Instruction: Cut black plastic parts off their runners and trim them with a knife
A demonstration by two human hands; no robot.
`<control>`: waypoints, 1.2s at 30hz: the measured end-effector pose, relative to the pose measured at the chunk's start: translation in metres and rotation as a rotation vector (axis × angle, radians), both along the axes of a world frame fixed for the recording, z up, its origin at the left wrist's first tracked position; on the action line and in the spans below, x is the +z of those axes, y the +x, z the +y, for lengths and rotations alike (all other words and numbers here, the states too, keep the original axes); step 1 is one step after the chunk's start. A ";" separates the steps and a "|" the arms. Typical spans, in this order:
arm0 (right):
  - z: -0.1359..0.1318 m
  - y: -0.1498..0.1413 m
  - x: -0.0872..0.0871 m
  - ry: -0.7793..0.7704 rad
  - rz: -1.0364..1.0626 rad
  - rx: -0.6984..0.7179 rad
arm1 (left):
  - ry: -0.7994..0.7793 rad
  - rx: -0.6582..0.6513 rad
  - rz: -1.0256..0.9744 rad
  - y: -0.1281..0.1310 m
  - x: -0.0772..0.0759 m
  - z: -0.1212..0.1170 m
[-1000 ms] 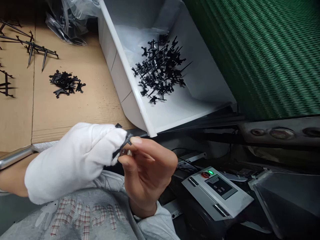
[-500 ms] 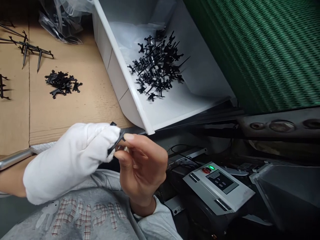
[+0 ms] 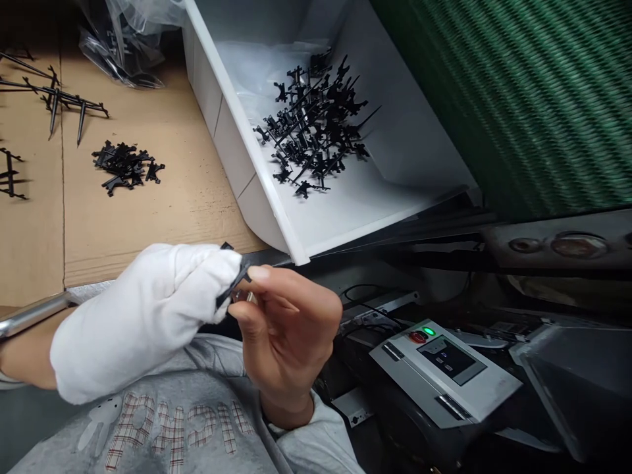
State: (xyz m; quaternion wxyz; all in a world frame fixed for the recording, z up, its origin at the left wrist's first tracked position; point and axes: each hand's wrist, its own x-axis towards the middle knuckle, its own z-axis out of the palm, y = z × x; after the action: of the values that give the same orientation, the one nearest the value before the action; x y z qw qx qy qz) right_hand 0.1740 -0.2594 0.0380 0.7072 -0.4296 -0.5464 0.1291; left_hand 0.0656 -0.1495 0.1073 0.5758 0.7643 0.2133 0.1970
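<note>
My left hand [image 3: 148, 309], in a white glove, is closed around a small black plastic part [image 3: 231, 284] whose ends stick out past the fingers. Bare and curled, my right hand [image 3: 291, 322] meets that part at its right side, the index fingertip pressed on its edge and the thumb just below. Something small and shiny shows between thumb and index; I cannot make out what it is. Beyond the glove, a pile of small black plastic parts [image 3: 123, 164] lies on the cardboard [image 3: 187, 197].
A white bin [image 3: 237, 125] with many black plastic pieces [image 3: 316, 125] stands ahead. Longer black pieces [image 3: 74, 102] and a clear plastic bag [image 3: 123, 52] lie at the far left. Rightward are a green ribbed surface [image 3: 518, 99] and a control box [image 3: 444, 375] with a lit green button.
The whole view has shifted slightly, so everything sits a little further right. Both hands keep nearly the same hold on the black part.
</note>
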 end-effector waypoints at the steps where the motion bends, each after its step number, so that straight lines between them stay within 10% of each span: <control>1: 0.000 0.000 0.000 0.004 0.001 -0.002 | -0.002 -0.001 0.003 0.000 0.000 0.000; 36: -0.002 0.001 0.000 -0.074 -0.003 -0.048 | -0.143 -0.007 0.097 -0.003 -0.003 -0.002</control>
State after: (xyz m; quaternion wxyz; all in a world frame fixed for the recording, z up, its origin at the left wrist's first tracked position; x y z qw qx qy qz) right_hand 0.1747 -0.2617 0.0381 0.6928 -0.4688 -0.5319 0.1317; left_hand 0.0629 -0.1512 0.1042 0.6184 0.7308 0.2516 0.1419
